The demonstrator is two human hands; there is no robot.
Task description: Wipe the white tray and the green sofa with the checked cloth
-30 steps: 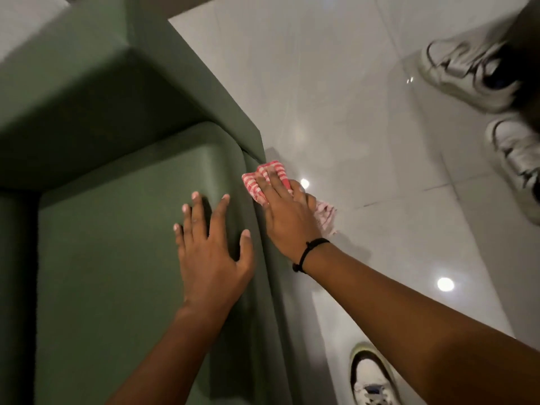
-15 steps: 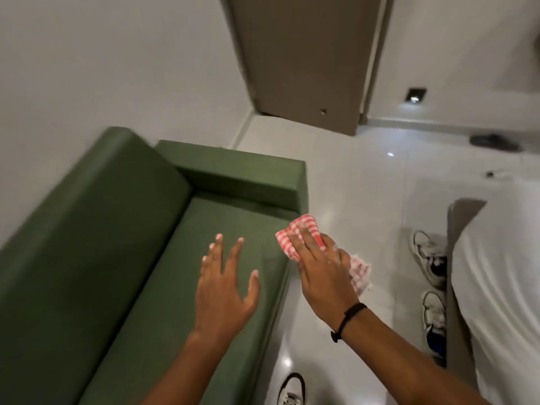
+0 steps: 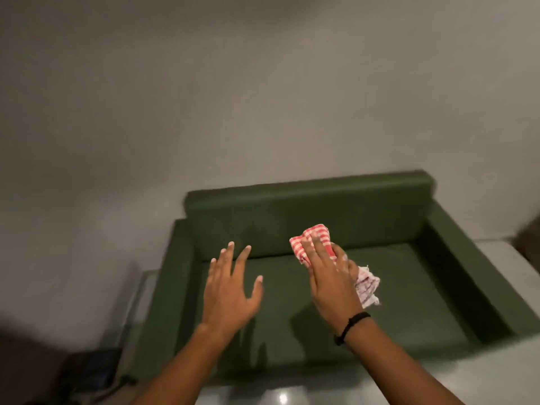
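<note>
Red-checked cloth [image 3: 317,239] under right hand [image 3: 330,283], seemingly over green sofa [image 3: 409,287].

Seat cushion [image 3: 409,293] lies bare to the right of the right hand [image 3: 330,282]; backrest [image 3: 306,211] bounds it behind, armrests [image 3: 467,258] at both sides; front edge open to floor [image 3: 496,375].

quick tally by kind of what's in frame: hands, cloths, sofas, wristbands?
Hands: 2, the left hand open and empty, the right hand gripping the cloth
Cloths: 1, the red-and-white checked cloth
Sofas: 1, the green sofa
Wristbands: 1, a black wristband on the right wrist
Total: 5
</note>
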